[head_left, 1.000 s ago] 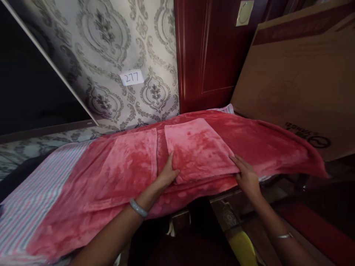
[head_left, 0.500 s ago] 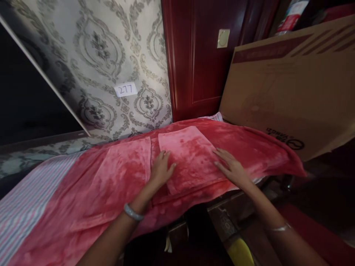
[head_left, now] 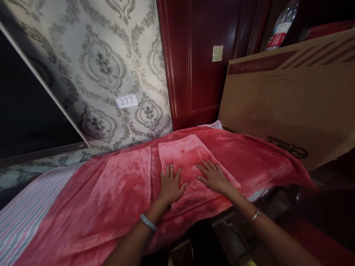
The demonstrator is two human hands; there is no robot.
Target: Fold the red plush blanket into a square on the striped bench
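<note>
Looks like a home interior. Damask-patterned wallpaper [head_left: 108,74] on far wall; glossy red-brown panelled woodwork [head_left: 202,85] beside it. Plush pink-red blanket [head_left: 260,155] over striped cloth [head_left: 41,199]. Large cardboard carton [head_left: 291,99] at right, plastic drink bottle [head_left: 283,27] above its far edge.

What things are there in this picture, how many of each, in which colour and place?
Plush blanket: one, red, across the middle
Folded plush rectangles: two, pink-red, side by side on the blanket
Striped cloth: count unclear, white-pink-blue, under the blanket
Printed cardboard box: one, brown, right
Plastic bottle: one, clear, red-white label, above the box
Paper "277": one, white, on grey patterned wallpaper
Wooden-looking panel: one, dark red, behind
Flat screen-like panel: one, black, left
Bangles: two, greyish and silvery, on the wrists
Left hand, right hand: bare, on the right rectangle
</note>
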